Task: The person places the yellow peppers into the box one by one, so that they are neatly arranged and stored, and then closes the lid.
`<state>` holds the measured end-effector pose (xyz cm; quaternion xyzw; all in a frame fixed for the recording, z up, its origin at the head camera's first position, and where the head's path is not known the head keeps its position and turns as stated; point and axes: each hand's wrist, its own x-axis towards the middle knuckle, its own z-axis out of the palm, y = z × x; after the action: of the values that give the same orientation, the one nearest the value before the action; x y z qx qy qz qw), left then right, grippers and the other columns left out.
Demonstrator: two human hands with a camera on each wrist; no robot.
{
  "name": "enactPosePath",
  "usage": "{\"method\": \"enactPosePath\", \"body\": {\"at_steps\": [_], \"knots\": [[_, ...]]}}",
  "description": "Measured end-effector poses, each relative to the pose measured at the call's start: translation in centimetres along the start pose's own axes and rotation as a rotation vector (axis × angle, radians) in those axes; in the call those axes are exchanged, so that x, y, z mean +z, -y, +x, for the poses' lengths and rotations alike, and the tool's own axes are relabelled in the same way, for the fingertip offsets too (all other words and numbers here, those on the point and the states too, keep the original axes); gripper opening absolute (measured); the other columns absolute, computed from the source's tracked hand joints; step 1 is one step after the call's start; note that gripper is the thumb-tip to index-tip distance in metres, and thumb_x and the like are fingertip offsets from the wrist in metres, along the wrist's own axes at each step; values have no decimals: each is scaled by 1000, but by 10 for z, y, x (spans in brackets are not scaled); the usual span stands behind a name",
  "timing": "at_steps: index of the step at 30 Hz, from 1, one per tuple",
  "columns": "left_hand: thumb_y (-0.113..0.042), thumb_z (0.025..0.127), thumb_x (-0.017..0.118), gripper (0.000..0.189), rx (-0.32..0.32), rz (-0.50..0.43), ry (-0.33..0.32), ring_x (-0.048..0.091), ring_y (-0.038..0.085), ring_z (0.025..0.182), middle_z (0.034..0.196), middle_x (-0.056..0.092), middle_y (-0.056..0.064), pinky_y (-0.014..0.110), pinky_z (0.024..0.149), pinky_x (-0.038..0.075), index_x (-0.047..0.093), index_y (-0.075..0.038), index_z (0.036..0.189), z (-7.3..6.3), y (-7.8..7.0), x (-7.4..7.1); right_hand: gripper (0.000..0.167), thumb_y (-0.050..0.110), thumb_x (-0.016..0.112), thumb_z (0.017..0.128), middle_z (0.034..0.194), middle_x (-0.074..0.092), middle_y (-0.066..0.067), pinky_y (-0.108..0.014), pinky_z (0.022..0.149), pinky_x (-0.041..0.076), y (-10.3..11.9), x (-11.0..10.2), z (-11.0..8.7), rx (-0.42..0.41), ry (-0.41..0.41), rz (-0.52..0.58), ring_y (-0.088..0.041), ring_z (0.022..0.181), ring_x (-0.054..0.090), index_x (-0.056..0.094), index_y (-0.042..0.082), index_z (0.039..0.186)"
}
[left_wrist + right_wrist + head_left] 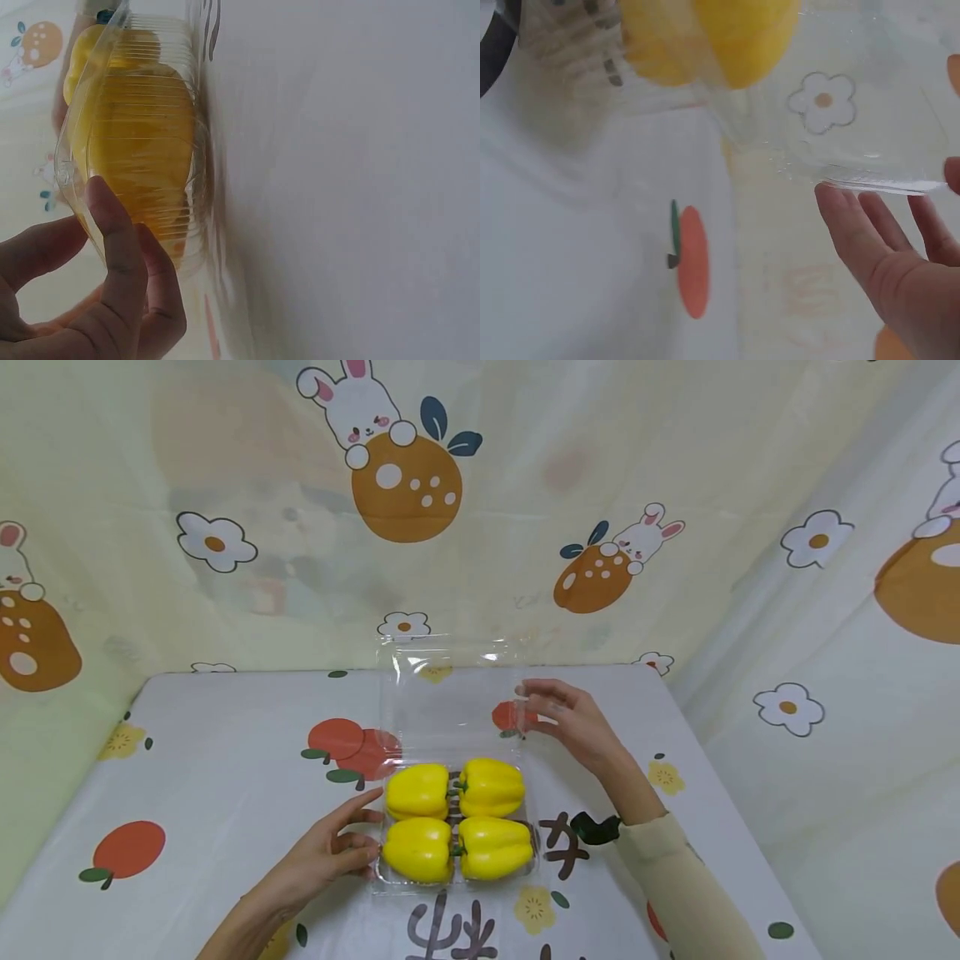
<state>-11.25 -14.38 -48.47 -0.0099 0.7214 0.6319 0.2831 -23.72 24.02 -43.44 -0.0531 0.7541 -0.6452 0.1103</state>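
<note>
A clear plastic clamshell box (453, 887) lies unfolded on the table. Several yellow bell peppers (491, 787) fill its base, stems toward the middle. Its see-through lid (450, 706) stands raised at the far side. My left hand (330, 843) is at the base's left side; in the left wrist view its fingers (112, 232) pinch the rim, with the ribbed wall and peppers beyond. My right hand (573, 722) holds the lid's right edge. In the right wrist view the fingertips (840, 199) meet that edge, and the thumb is mostly out of frame.
A white tablecloth (225, 760) printed with fruit and flowers covers the table. Behind it and at both sides hang patterned cloths (495, 568) with rabbits. A dark band (596, 828) circles the right wrist by the sleeve.
</note>
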Motion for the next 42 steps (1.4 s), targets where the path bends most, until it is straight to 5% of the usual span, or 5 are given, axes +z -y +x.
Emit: {"method": "enactPosePath", "body": {"at_steps": [10,23,31,35,42], "knots": [[-13,96,78,86,18,0,14,64,23,101,154,44,29,34,87,66,30,-17,168,0,2,-1,53,43,50,112,151,61,-22,-34,105,59,20,0,-27,-79,0,-52,-36,137,63,60,1,143],[-15,95,78,85,2,-10,-2,65,24,100,154,45,27,34,87,66,33,-19,167,0,2,1,65,48,42,113,131,71,-15,-24,102,59,18,8,-63,-42,-97,-60,-15,120,70,71,-10,118],[-15,96,77,84,16,-20,14,66,23,98,155,45,29,32,87,66,31,-15,167,0,4,-1,48,33,53,112,128,76,-17,-45,108,59,12,19,-83,-93,-109,-252,-33,127,67,71,0,82],[-13,98,75,82,38,-38,38,68,22,96,154,44,29,30,87,66,29,-10,166,-1,6,-1,35,29,61,108,129,76,-12,-37,107,59,3,25,-97,-117,-126,-341,-32,128,68,74,7,85],[-13,97,77,85,24,-53,20,69,23,94,155,42,27,31,88,66,29,-16,167,-1,4,-2,27,32,65,106,141,70,-11,-60,115,51,-9,32,-117,-52,-116,-342,-38,138,61,74,7,99]]}}
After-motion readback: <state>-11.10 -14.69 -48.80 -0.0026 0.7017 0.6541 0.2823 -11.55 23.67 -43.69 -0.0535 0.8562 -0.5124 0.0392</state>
